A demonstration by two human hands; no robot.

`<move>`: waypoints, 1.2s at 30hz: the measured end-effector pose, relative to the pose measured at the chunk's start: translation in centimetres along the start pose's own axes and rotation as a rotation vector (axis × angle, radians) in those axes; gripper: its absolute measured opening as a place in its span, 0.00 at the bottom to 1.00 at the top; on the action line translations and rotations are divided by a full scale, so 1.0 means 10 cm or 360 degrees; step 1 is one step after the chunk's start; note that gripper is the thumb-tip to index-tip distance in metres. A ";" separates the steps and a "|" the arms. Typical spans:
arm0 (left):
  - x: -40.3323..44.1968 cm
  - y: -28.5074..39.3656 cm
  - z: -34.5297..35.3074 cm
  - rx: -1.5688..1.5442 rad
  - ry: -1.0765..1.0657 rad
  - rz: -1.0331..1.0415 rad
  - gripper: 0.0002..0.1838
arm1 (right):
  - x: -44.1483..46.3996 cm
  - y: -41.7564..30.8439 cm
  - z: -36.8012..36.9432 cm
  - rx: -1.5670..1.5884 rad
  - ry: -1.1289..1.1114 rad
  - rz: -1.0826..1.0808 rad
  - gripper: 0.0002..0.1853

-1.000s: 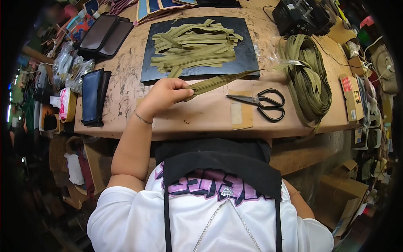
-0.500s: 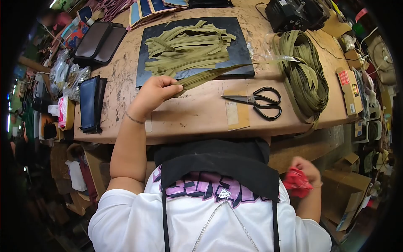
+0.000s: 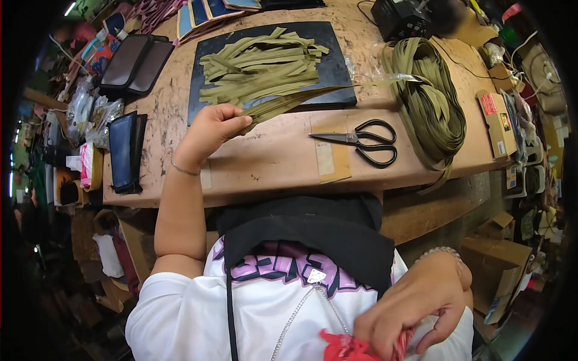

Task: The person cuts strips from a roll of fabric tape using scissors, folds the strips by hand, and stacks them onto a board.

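Olive zipper tape (image 3: 282, 103), pinched by the left hand (image 3: 208, 129), slanted lengthwise rightward and away across the near edge of the black board (image 3: 338, 75); red cloth (image 3: 344, 348) was bunched in the right hand (image 3: 415, 304), farther from the tape.

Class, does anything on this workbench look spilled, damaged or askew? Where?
No spill shows. The tabletop left of the black board bears dark scuffs, so it looks worn. On the board, an olive zipper-tape strip slants across others lying more level.

Room over tabletop (image 3: 271, 153) between left hand (image 3: 211, 129) and scissors (image 3: 354, 141); olive strip (image 3: 283, 104) bars way to board (image 3: 335, 66); coil (image 3: 430, 105) blocks right.
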State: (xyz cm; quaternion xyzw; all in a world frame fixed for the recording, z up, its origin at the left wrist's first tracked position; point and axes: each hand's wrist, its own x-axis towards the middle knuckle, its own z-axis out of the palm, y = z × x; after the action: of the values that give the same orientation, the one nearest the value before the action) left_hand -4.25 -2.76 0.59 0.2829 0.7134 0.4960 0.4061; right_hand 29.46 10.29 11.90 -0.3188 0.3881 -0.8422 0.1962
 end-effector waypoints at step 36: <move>0.02 -0.16 0.01 -0.0070 -0.0070 0.0001 0.07 | 0.48 0.33 -0.10 -0.0070 0.0225 -0.1316 0.09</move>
State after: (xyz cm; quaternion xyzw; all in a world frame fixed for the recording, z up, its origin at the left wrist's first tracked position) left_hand -4.25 -3.10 -1.04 0.2851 0.6931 0.5054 0.4277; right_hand 25.55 5.98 10.72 -0.3932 0.2580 -0.8613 -0.1923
